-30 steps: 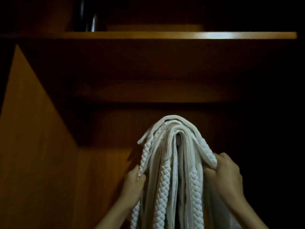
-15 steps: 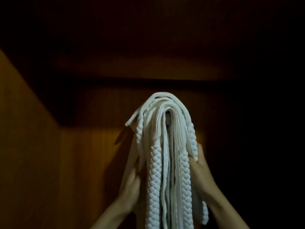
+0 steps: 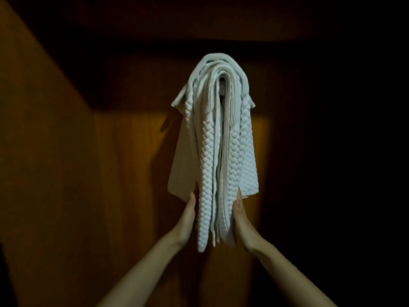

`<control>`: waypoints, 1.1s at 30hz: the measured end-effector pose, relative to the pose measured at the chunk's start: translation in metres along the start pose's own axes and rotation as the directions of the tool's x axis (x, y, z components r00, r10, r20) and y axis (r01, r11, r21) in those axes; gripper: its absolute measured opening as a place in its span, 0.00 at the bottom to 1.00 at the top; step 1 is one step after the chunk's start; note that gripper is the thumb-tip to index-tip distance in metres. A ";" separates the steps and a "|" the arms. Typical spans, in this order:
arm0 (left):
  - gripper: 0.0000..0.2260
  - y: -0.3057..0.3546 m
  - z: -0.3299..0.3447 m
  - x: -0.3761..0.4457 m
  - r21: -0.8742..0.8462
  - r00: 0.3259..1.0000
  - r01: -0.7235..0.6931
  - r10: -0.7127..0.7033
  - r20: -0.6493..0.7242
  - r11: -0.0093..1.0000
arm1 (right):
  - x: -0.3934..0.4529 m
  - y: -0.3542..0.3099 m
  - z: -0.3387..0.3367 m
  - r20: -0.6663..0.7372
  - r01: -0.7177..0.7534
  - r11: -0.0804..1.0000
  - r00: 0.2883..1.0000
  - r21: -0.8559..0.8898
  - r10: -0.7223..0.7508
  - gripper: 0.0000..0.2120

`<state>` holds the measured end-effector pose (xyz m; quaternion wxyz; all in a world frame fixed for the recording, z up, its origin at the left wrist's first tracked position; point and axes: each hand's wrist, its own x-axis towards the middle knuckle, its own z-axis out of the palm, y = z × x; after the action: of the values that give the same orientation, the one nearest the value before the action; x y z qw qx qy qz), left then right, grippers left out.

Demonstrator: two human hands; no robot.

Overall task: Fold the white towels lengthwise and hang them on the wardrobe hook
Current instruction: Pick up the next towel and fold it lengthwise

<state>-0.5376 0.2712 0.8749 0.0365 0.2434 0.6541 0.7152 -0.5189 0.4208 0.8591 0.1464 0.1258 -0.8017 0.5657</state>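
Note:
Several folded white towels (image 3: 214, 151) with a quilted weave hang in a thick bunch over the wardrobe hook (image 3: 222, 85), of which only a small pale part shows under the top fold. My left hand (image 3: 188, 218) lies flat with straight fingers against the bunch's lower left side. My right hand (image 3: 239, 216) presses flat against its lower right side. Neither hand curls round the cloth. The towel ends hang down between my wrists.
The wooden wardrobe back panel (image 3: 132, 173) is lit behind the towels. A wooden side wall (image 3: 44, 151) stands at the left. The right side and the top of the wardrobe are in deep shadow.
Both hands slid down the towel bunch from near its top to its lower ends and flattened. The view tilted, so the upper shelf left the frame.

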 end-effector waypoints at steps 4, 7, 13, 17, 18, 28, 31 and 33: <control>0.20 0.007 -0.008 -0.008 0.278 0.985 0.121 -0.081 -0.153 0.953 | -0.031 0.002 -0.001 0.179 -0.173 0.929 0.954 -0.326 0.240 0.33; 0.21 0.024 -0.014 -0.020 0.506 0.961 0.221 -0.097 -0.259 0.834 | -0.051 -0.004 -0.003 0.121 -0.209 0.808 0.938 -0.551 0.326 0.24; 0.11 0.033 -0.038 -0.067 0.502 0.942 0.315 -0.204 -0.265 0.805 | -0.088 -0.010 0.005 0.147 -0.164 0.785 0.940 -0.598 0.308 0.11; 0.10 0.031 -0.062 -0.122 0.602 0.914 0.376 -0.387 -0.118 0.704 | -0.111 -0.009 0.018 0.266 -0.119 0.786 0.901 -0.607 0.342 0.08; 0.10 0.030 -0.068 -0.137 0.634 0.897 0.387 -0.433 -0.090 0.669 | -0.118 -0.010 0.024 0.309 -0.109 0.796 0.884 -0.595 0.352 0.07; 0.15 0.007 -0.126 -0.302 0.809 0.738 0.494 -0.646 -0.195 0.320 | -0.153 -0.028 0.147 0.646 0.063 0.856 0.685 -0.514 0.337 0.11; 0.14 -0.002 -0.151 -0.356 0.790 0.695 0.562 -0.659 -0.289 0.246 | -0.167 -0.037 0.199 0.732 0.159 0.869 0.621 -0.468 0.280 0.12; 0.12 -0.009 -0.168 -0.393 0.751 0.664 0.618 -0.666 -0.340 0.234 | -0.177 -0.042 0.238 0.784 0.218 0.877 0.571 -0.429 0.242 0.12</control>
<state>-0.2614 -0.0274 0.7442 0.2249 -0.0411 0.9444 0.2362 -0.3617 0.1884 0.7535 -0.2194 0.3269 -0.8913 0.2250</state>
